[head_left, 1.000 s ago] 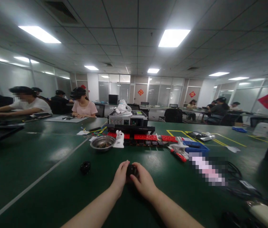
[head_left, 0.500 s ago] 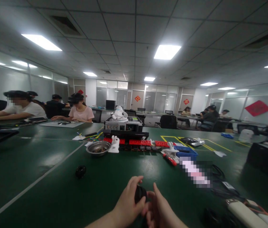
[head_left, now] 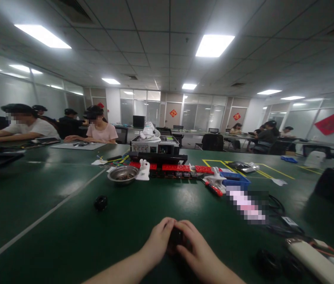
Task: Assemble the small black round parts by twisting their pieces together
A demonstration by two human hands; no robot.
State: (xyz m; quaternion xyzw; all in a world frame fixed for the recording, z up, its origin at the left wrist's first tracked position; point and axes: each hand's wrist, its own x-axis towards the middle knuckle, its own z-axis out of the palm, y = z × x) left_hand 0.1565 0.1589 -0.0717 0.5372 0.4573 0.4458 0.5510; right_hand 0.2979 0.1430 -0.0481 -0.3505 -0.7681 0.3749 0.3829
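Both hands lower now, left hand [head_left: 157, 242] and right hand [head_left: 198, 252] around small round black part [head_left: 175, 236].

The dark green bench [head_left: 66, 221] has a smooth, slightly glossy top that throws back the ceiling lights in soft patches. The small black round part [head_left: 176, 236] gripped between the left hand [head_left: 157, 242] and the right hand [head_left: 198, 252] looks like matt plastic or rubber; which one cannot be told. A second small black round piece [head_left: 101, 202] lying apart on the bench has a faint sheen. The shallow metal bowl [head_left: 123, 174] is polished steel, bright at the rim. The blue rectangular tray [head_left: 234, 180] looks like smooth plastic. The row of red blocks [head_left: 181, 168] seems glossy plastic.
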